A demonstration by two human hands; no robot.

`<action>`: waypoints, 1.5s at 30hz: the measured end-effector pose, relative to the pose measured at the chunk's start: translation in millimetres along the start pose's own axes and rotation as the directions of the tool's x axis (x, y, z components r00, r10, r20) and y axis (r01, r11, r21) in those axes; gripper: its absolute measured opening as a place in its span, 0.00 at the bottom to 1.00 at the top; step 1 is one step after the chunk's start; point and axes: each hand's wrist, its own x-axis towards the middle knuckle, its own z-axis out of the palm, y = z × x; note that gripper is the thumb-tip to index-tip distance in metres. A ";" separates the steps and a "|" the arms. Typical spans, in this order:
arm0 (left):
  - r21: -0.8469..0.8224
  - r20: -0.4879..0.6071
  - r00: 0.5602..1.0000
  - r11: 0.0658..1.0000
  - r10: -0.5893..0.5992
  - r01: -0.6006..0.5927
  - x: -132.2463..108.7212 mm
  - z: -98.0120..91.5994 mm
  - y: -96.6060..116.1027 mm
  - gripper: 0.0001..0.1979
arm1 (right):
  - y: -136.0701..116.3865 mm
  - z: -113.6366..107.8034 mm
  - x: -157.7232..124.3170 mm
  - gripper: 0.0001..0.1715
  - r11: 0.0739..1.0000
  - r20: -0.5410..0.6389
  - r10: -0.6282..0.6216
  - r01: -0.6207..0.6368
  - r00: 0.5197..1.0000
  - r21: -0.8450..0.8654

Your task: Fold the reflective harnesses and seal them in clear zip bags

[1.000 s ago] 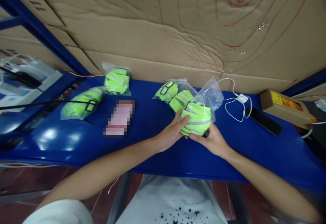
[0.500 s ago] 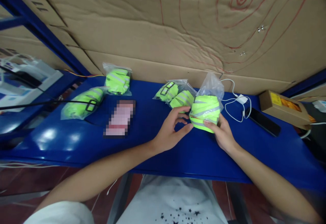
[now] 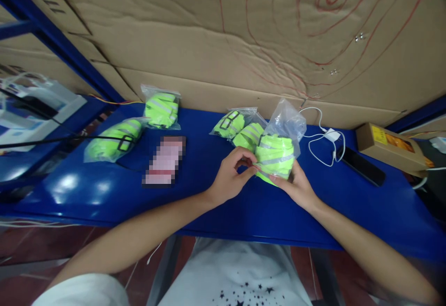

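Right of one flat, rectangular, pink-screened phone [image 3: 164,161], the left hand [image 3: 232,177], fingertips pinched together, and right hand [image 3: 299,186], fingers part-curled, grip one silver-striped neon-yellow fabric bundle [image 3: 275,153], one of five, in clear plastic [image 3: 286,116].

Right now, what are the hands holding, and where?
The neon-yellow bundle: left hand pinches at its lower-left edge, right hand grips its lower-right side.

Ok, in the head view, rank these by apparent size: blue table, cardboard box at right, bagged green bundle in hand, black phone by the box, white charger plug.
Largest to smallest:
1. Blue table
2. Cardboard box and bagged green bundle, too close to rank
3. Black phone
4. White charger plug
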 end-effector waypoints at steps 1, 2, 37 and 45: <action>0.037 -0.010 1.000 0.999 0.024 -0.024 0.2 -0.9 -0.1 0.09 | 0.0 0.9 -0.2 0.36 1.000 0.003 -0.005 0.005 1.000 -0.007; 0.087 -0.014 0.999 0.995 0.050 -0.048 0.0 -1.8 -0.4 0.08 | -0.1 1.6 -0.1 0.35 1.000 0.003 -0.004 0.004 1.000 -0.012; 0.479 -0.042 0.932 0.826 0.359 -0.297 -1.7 -0.7 6.8 0.05 | -2.9 10.8 -1.4 0.23 0.876 0.113 0.248 -0.272 0.962 0.397; 0.453 0.013 0.950 0.846 0.311 -0.283 4.8 -2.2 0.4 0.03 | -6.3 12.3 1.6 0.24 0.848 0.076 0.314 -0.316 0.946 0.425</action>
